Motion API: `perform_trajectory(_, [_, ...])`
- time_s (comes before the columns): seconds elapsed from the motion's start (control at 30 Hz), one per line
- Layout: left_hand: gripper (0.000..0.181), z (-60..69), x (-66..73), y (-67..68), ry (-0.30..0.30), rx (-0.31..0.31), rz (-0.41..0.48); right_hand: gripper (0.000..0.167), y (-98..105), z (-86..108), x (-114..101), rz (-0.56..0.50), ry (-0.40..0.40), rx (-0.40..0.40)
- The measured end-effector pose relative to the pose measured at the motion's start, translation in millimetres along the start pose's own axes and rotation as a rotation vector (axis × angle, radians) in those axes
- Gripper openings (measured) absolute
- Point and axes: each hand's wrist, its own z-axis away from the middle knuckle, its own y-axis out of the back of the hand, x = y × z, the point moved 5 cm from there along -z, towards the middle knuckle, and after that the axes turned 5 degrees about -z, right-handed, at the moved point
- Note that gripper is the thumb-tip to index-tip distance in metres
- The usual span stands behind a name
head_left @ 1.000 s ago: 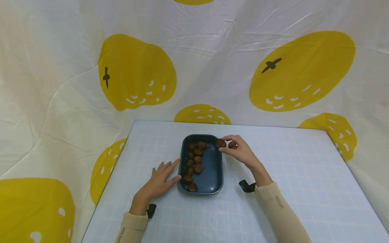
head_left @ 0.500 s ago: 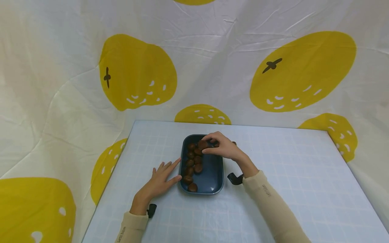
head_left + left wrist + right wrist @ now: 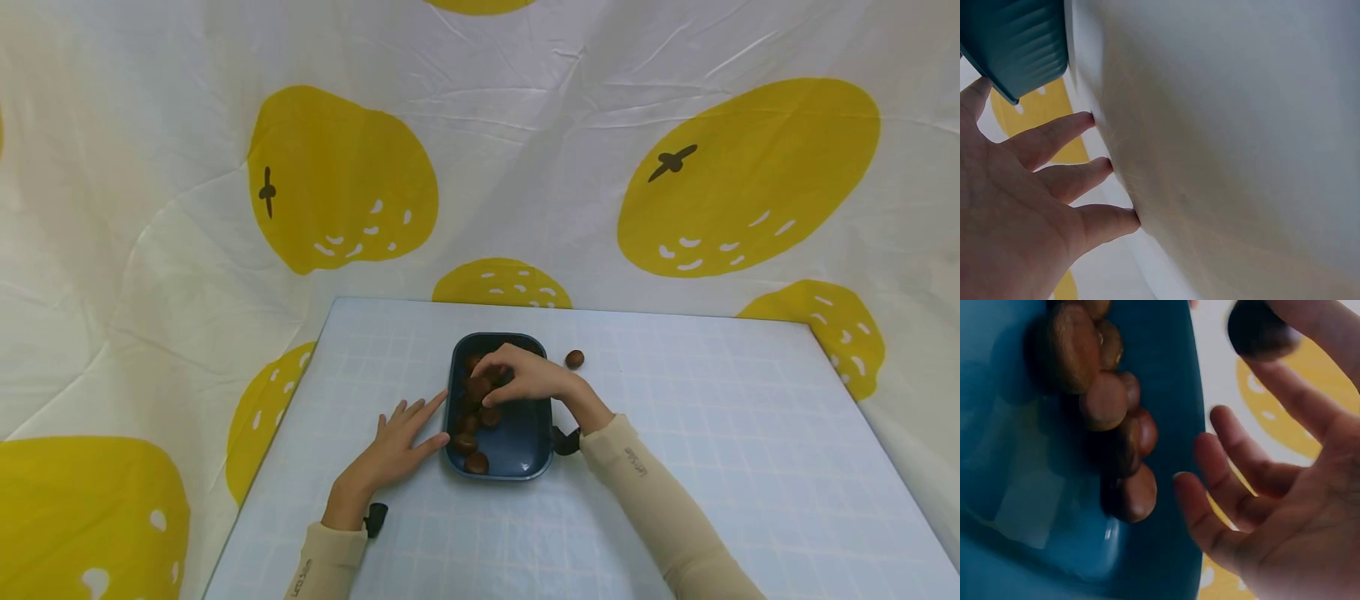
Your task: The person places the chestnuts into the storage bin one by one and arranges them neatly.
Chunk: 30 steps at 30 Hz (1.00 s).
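Note:
A dark blue rectangular tray [image 3: 525,446] stands on the table with several brown chestnuts [image 3: 476,463] along its left side. Over the tray's left half, my right hand [image 3: 531,375] pinches one chestnut [image 3: 1260,331] between thumb and forefinger; its other fingers hang loosely bent in the right wrist view. My left hand [image 3: 393,452] lies beside the tray's left wall with fingers spread, forefinger and thumb at the rim. In the left wrist view, that hand [image 3: 1016,194] has its fingertips down on the tabletop. The right hand hides some chestnuts in the head view.
One loose chestnut [image 3: 574,359] lies on the table to the right of the tray's far corner. The tabletop [image 3: 750,433] has a pale checked cover. Behind it hangs a white cloth [image 3: 525,167] printed with yellow fruit.
My right hand has carried a chestnut leftward from the tray's far right corner to above the left group, then slightly nearer. The left hand has stayed in place.

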Motion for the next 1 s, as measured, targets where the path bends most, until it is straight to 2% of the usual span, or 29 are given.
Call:
perform_trajectory(0.07, [0.071, 0.4, -0.1, 0.2, 0.002, 0.001, -0.001, 0.039, -4.1, -0.5, 0.5, 0.061, -0.025, -0.053])
perform_trajectory(0.2, [0.071, 1.0, -0.5, 0.0, 0.007, 0.001, 0.0, 0.038, -15.4, -4.0, 2.9, 0.137, 0.004, -0.191])
perform_trajectory(0.3, [0.071, 0.8, -0.7, -0.5, 0.003, 0.003, -0.001, 0.037, -24.9, -6.7, 7.1, 0.161, 0.008, -0.287])
perform_trajectory(0.4, [0.071, -0.5, -0.5, -1.6, -0.008, 0.003, -0.005, 0.037, -31.7, -8.4, 11.8, 0.187, -0.013, -0.344])
perform_trajectory(0.63, [0.071, -1.7, -0.3, -2.2, -0.014, 0.004, -0.017, 0.041, -37.1, -8.3, 15.8, 0.217, -0.084, -0.369])
perform_trajectory(1.0, [0.071, -0.5, -0.5, -1.2, -0.006, 0.006, -0.017, 0.044, -41.5, -10.9, 18.9, 0.248, -0.114, -0.367])
